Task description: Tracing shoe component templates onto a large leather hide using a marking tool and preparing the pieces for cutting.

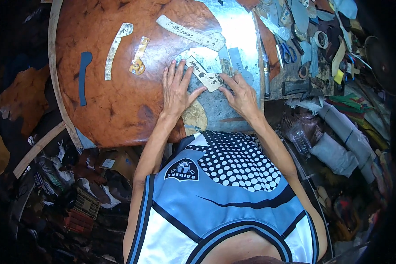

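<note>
An angled cream pattern piece (203, 75) with handwriting lies flat across the edge of the brown leather (114, 119) and the grey metal tabletop (244, 118). My left hand (177, 90) rests flat on the leather, fingers spread, with its thumb and fingertips beside the piece's left edge. The thumb and forefinger of my right hand (243, 97) close on the piece's right end. Beyond it lies a longer cream pattern piece (190, 34). A pale rounded piece (195, 118) sits near my left wrist, partly under the leather.
On the leather lie a dark blue strip (84, 79), a curved pale pattern (115, 50) and a small yellowish pattern (139, 56). Blue-handled scissors (289, 53), a marker (267, 78) and a tape roll (321, 39) crowd the right side. Plastic-wrapped rolls (345, 130) stand lower right.
</note>
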### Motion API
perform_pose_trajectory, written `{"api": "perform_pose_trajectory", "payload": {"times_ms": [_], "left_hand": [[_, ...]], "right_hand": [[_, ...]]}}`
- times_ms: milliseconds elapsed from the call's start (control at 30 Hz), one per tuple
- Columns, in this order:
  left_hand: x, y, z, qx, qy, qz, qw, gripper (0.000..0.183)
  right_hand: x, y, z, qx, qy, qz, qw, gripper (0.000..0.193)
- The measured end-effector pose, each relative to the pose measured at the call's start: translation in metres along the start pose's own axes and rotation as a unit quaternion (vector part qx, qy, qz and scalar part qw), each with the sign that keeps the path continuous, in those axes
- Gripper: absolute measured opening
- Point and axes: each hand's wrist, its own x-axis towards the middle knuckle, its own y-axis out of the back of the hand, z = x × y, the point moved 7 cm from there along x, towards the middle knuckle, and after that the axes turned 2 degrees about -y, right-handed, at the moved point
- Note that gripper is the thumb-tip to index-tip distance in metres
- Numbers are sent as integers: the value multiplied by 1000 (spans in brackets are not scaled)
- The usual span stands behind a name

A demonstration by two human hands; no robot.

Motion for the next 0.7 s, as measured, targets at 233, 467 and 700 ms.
{"api": "perform_pose_trajectory", "payload": {"times_ms": [233, 467, 700], "left_hand": [[0, -2, -1, -5, -1, -4, 1000, 67], [1, -1, 0, 4, -2, -4, 1000, 67], [-1, -4, -3, 7, 5, -3, 1000, 69]], "right_hand": [[0, 1, 1, 12, -4, -5, 1000, 41], [1, 3, 5, 48, -9, 10, 999, 35], [2, 1, 5, 53, -13, 15, 998, 30]]}}
